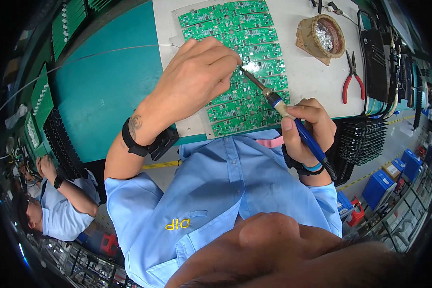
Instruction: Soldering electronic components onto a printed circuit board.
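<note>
Right-hand fingers [293, 126] grip a soldering iron [293, 122]; left fingers [221, 55] pinch solder wire [105, 54]; holder [320, 38] contains cleaning wool [324, 38].

We see a teal workbench [105, 91]; beyond it, a grey floor [398, 139] with yellow lines and blue bins [378, 188].

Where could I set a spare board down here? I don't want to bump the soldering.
Free: the teal mat left of the green circuit panel, crossed only by a thin solder wire; also the white sheet between panel and red pliers. Crowded: around the left hand, right hand, soldering iron and tip-cleaner holder.
</note>
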Demonstrator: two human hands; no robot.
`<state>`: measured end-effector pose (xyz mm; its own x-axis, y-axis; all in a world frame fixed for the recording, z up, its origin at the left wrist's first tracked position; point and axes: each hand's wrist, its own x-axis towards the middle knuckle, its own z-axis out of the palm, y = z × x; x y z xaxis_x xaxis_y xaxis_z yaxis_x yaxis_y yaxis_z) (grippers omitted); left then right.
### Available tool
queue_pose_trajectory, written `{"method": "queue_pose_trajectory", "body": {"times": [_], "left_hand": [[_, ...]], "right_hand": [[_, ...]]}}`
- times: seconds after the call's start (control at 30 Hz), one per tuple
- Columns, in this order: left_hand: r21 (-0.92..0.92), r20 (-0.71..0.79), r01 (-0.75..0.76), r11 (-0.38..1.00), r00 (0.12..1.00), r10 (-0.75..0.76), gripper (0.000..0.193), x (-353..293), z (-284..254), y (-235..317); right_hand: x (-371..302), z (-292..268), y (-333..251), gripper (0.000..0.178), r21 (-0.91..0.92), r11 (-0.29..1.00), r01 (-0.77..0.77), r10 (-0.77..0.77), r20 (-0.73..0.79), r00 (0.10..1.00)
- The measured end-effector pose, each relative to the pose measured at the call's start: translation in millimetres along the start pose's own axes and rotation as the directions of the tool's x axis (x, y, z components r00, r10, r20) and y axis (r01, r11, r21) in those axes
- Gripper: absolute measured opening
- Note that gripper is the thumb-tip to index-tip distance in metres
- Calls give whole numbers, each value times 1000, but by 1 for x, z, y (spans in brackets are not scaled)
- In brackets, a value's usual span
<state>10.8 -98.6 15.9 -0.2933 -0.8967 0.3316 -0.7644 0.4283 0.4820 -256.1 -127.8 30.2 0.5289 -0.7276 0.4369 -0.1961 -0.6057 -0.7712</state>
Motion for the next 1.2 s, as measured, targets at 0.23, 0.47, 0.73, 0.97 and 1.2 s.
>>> {"method": "queue_pose_trajectory", "body": {"times": [0.23,0.47,0.73,0.97,1.2], "left_hand": [[0,9,-1,1000,1000,1,24,0,-1,0],[-21,10,-1,1000,1000,1,22,1,0,0],[-16,4,2,1000,1000,-2,21,0,-1,0],[-21,1,-4,1000,1000,4,21,1,-1,1],[-22,0,-4,1000,1000,4,21,0,0,1]], "right_hand": [[1,0,2,19,-1,1000,12,-12,-6,1000],[2,-3,-3,19,-16,1000,-19,19,12,1000],[1,-5,-7,18,-27,998,-62,63,40,997],[2,-6,-8,17,-31,997,-70,71,37,997],[-1,-11,-7,19,-43,996,-74,75,20,997]]}}
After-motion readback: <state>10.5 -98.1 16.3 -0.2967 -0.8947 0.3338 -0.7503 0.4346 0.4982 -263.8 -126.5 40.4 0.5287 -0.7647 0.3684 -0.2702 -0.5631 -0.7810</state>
